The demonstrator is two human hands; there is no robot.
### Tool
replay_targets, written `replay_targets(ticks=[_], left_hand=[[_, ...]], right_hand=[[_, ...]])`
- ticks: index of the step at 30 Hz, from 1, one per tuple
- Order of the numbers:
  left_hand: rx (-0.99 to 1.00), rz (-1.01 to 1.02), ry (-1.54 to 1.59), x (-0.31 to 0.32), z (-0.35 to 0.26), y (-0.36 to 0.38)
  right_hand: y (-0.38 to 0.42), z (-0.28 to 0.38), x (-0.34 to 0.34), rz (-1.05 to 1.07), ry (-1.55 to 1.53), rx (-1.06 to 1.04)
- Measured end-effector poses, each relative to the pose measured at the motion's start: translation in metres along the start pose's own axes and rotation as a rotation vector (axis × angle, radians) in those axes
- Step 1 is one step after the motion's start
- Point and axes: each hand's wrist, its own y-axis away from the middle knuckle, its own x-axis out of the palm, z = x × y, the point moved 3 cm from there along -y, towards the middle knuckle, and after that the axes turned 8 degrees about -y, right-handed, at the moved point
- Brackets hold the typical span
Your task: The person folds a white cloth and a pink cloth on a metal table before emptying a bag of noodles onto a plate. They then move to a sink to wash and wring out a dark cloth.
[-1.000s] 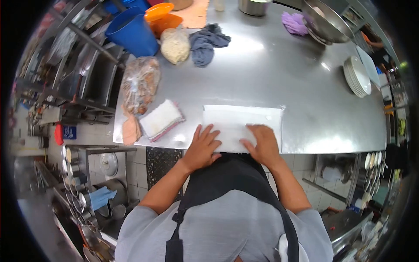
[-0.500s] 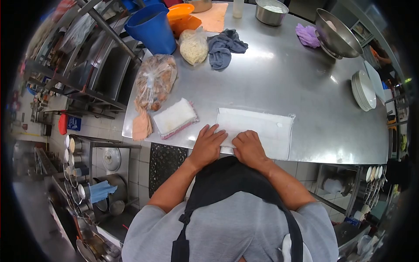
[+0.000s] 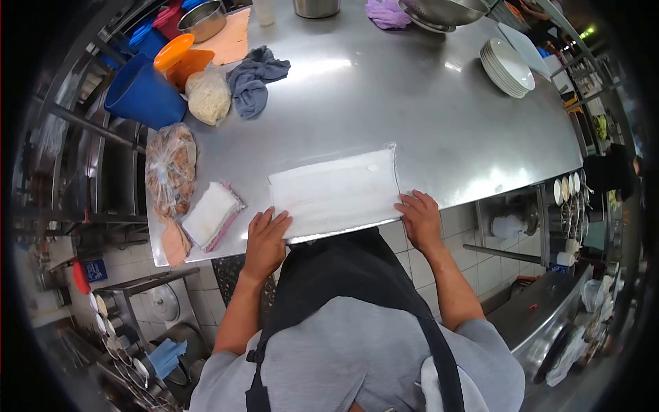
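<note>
A white cloth point(image 3: 336, 189) lies flat at the front edge of the steel table point(image 3: 439, 130), its lower side along that edge. My left hand point(image 3: 268, 237) rests on the cloth's lower left corner, fingers apart. At the lower right corner is my right hand point(image 3: 419, 213), its fingers spread and touching the cloth's edge. Left of my left hand sits a folded stack of cloths point(image 3: 210, 214), white on top with a pink edge, beside a peach cloth point(image 3: 175, 242).
Along the left side stand a tied plastic bag of brown food point(image 3: 170, 168), a blue bucket point(image 3: 144, 93), a bag of pale food point(image 3: 208, 96) and a grey-blue cloth point(image 3: 252, 82). Stacked plates point(image 3: 506, 67), a purple cloth point(image 3: 386, 14) and a metal colander point(image 3: 446, 12) are farther back.
My hands have moved apart, from the middle of the white cloth's lower part to its two lower corners. The camera view has turned and shifted, so the table appears tilted.
</note>
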Motion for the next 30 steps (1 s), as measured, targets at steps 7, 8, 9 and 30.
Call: replay_targets(ticks=[7,8,9,30], left_hand=[[-0.081,0.090,0.273,-0.003,0.024,-0.011],[-0.268,0.083,0.517,-0.001,0.033,-0.018],[-0.459,0.075,0.761,0.003,0.040,-0.024],[-0.641,-0.068,0.047,0.018,0.044,-0.082]], right_hand=[[-0.021,-0.009,-0.013,-0.121,-0.439,0.212],[-0.031,-0.014,-0.010,-0.136,-0.669,0.310],[-0.041,-0.018,-0.006,-0.148,-0.901,0.407],[-0.114,-0.027,0.026,0.054,-0.101,0.631]])
